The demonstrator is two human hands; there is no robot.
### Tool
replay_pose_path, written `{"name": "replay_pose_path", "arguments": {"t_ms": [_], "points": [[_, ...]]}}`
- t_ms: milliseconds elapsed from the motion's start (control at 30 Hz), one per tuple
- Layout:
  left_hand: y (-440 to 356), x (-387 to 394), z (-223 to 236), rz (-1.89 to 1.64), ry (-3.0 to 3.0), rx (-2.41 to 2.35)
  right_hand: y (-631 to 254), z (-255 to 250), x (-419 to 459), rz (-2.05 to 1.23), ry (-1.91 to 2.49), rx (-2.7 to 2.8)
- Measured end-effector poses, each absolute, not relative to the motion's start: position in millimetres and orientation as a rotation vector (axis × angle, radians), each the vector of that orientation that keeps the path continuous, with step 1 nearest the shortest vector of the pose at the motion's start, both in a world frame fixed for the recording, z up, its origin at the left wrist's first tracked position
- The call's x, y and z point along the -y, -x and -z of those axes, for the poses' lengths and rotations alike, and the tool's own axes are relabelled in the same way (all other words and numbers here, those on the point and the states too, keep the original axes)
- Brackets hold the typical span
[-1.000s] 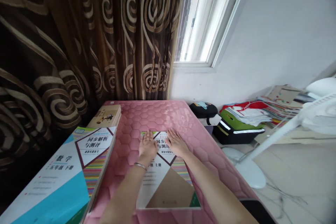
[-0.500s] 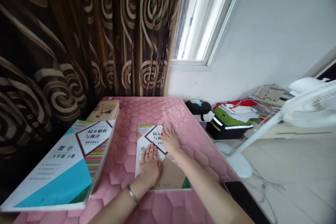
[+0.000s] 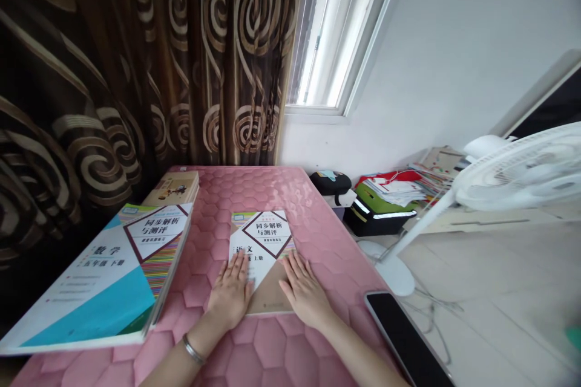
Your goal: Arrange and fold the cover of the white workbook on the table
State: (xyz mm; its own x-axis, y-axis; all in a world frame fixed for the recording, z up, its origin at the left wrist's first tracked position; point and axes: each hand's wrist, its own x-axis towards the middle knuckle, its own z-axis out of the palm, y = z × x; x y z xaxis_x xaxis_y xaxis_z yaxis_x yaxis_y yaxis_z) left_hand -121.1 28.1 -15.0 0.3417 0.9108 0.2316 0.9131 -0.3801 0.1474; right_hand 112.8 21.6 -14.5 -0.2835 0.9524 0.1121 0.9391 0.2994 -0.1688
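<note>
A workbook [image 3: 265, 281] with a white and tan cover and Chinese lettering lies flat on the pink padded table cover [image 3: 227, 187]. My left hand [image 3: 230, 291], with a silver bracelet at the wrist, rests flat over the book's left edge, fingers stretched forward. On the opposite side, my right hand [image 3: 306, 290] lies with spread fingertips on the book's right edge. Neither hand is closed around anything. Their palms cover the book's lower corners.
To the left is a stack of books with a blue and white workbook [image 3: 100, 278] on top and a tan book [image 3: 172, 188] behind it. A phone [image 3: 406, 338] lies at the right edge. Beyond stand a white fan [image 3: 422, 227], a green and black bag [image 3: 381, 208], and a patterned curtain [image 3: 218, 60].
My right hand has slid from the book's upper cover back toward me to its right edge. My left hand has moved left to the other edge. The view has shifted slightly right.
</note>
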Motion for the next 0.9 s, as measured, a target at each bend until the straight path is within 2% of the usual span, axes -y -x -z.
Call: {"name": "replay_pose_path", "arguments": {"t_ms": [367,567,733,900], "points": [[130,-3,-2,0.271,2.535,1.960,-114,16,-15,-0.102,1.753,2.318],[149,25,16,0.273,2.687,1.782,-129,34,-4,-0.061,1.821,2.117],[148,10,14,0.255,2.610,1.700,-122,26,-19,-0.144,1.846,2.064],[144,-2,-7,0.171,2.625,1.806,-114,11,-31,-0.167,1.915,2.013]]}}
